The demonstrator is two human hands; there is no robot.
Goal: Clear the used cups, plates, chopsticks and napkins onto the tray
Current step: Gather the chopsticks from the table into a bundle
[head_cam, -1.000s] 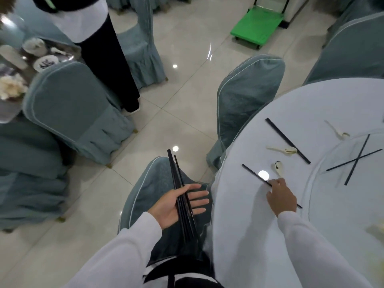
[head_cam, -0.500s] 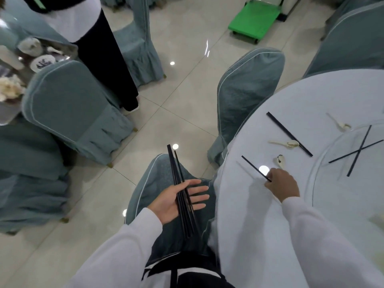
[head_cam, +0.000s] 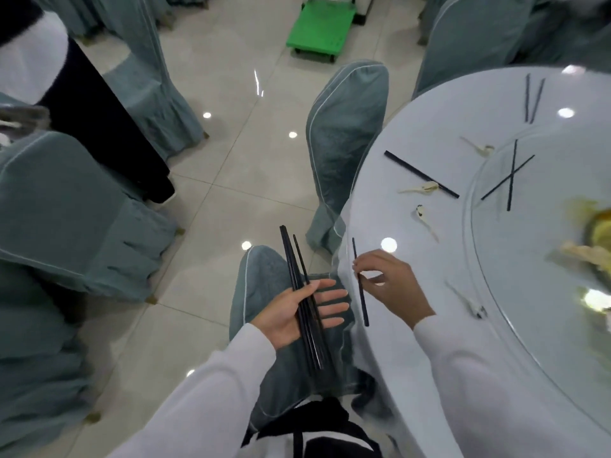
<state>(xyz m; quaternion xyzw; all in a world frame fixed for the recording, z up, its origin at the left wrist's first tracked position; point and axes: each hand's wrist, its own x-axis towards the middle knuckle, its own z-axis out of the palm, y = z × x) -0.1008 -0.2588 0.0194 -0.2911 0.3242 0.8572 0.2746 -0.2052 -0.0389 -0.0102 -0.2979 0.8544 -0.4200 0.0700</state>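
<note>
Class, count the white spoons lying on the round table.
4 spoons. One beside the turntable's far rim, one beside the long chopstick pair, one just nearer, one near the right hand. More may lie out of frame.

The scene was evenly and fairly brightly lit from overhead, with a cool bluish cast. Round lamp reflections dotted the glossy floor tiles (head_cam: 211,180) ahead of the left hand (head_cam: 291,314), and one white glare spot sat on the table (head_cam: 413,375) just beyond the right hand (head_cam: 388,285); more shone farther off on the glass turntable (head_cam: 545,309). Shadows were soft and faint, a pale one lying beneath the right forearm. The hands looked reasonably sharp. Motion blur smeared the food remains to the right of the right hand and the standing person (head_cam: 49,77) far to the left. Wide-angle distortion bent the chairs and table edge toward the frame borders.
</note>
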